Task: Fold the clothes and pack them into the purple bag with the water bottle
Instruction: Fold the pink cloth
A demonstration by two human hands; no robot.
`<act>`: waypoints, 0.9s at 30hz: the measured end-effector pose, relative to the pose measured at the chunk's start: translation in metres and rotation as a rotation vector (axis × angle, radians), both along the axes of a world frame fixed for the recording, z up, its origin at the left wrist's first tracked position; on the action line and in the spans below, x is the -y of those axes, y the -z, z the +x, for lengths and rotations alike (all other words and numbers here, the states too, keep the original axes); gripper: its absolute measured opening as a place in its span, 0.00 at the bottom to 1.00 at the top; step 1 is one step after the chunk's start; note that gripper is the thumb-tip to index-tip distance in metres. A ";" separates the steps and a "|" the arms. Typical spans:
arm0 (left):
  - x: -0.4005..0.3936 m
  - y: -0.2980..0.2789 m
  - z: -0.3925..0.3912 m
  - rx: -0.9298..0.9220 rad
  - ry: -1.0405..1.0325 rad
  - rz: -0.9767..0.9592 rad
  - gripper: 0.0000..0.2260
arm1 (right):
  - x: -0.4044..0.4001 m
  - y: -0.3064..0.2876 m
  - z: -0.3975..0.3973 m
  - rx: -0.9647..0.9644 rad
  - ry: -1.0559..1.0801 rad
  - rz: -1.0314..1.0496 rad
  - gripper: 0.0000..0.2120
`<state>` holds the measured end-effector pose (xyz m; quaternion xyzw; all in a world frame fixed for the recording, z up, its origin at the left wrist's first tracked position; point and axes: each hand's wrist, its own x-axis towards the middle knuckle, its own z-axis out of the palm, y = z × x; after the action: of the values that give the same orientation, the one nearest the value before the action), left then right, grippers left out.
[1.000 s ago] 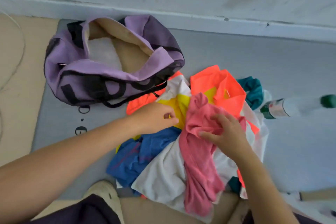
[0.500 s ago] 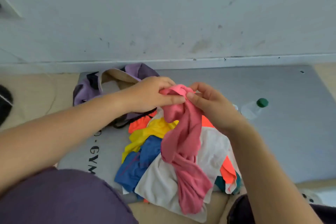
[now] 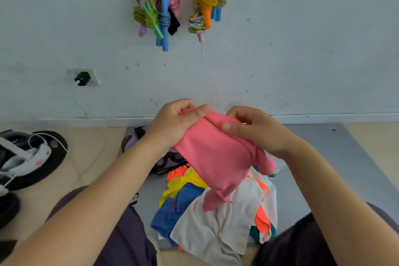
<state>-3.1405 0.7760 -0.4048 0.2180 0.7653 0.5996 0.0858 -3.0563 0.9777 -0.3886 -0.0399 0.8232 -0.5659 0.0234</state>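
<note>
- The left hand and right hand are both gripping the pink garment.
- The garment is hanging above the clothes pile.

You have a pink garment of smooth, matt knit cloth. The pile under it is soft cloth too: white, blue and yellow pieces matt, the orange one slightly shiny. Your mat looks like smooth grey foam or rubber. The wall is matt, scuffed paint. The jump ropes look like glossy plastic.
</note>
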 end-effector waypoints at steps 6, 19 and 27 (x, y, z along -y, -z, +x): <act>0.018 0.034 0.013 -0.039 -0.103 -0.088 0.19 | -0.020 0.017 0.024 0.112 0.075 0.028 0.14; -0.018 0.073 0.040 0.146 0.377 -0.087 0.19 | -0.014 0.054 0.023 0.210 0.095 -0.117 0.06; -0.021 0.061 0.029 0.036 0.117 0.003 0.19 | -0.020 0.061 0.018 0.234 0.001 -0.180 0.04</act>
<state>-3.1120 0.7966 -0.4659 0.2518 0.7486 0.5986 0.1340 -3.0386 0.9976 -0.4491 0.0248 0.7608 -0.6382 0.1153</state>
